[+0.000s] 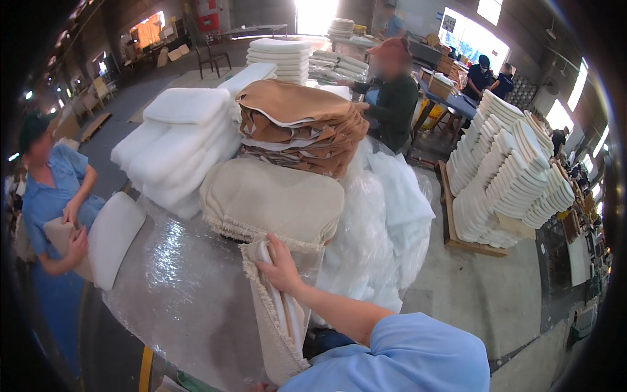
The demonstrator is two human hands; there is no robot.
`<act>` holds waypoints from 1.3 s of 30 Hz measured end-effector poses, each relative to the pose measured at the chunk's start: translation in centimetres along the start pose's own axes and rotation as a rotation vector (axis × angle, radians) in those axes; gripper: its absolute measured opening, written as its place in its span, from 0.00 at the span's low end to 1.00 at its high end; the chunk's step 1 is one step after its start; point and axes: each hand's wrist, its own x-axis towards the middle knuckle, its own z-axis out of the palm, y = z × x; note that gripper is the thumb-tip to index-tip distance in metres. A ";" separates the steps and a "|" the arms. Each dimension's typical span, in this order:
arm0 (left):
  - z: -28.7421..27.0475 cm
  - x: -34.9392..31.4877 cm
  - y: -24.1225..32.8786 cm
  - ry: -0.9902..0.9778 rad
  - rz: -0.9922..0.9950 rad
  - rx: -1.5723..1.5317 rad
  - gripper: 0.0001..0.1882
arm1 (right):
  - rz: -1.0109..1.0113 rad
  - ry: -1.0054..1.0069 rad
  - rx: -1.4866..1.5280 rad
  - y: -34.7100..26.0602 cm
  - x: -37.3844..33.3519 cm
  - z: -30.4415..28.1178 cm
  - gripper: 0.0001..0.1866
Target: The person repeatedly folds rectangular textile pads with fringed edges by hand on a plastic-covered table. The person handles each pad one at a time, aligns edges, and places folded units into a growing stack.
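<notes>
Currently, the beige cover [272,346] is running from beneath your right hand [282,266] toward you. Your right fingers are lying slightly apart, touching the white pad [277,302] inside; whether they're pinching, I can't tell. Your left hand [262,387] is barely showing, fingers hidden.

An upholstery workshop: piled brown covers [304,104], white pads [499,173] on a pallet [479,247] and, dimly, seemingly a pale chair [102,87].

The left hand [262,387] is mostly cut off below; the co-workers' faces [392,64] are blurred.
</notes>
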 end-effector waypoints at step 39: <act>5.8 3.3 3.3 0.986 0.568 1.311 0.38 | -0.817 -0.856 -0.775 6.1 1.0 5.4 0.37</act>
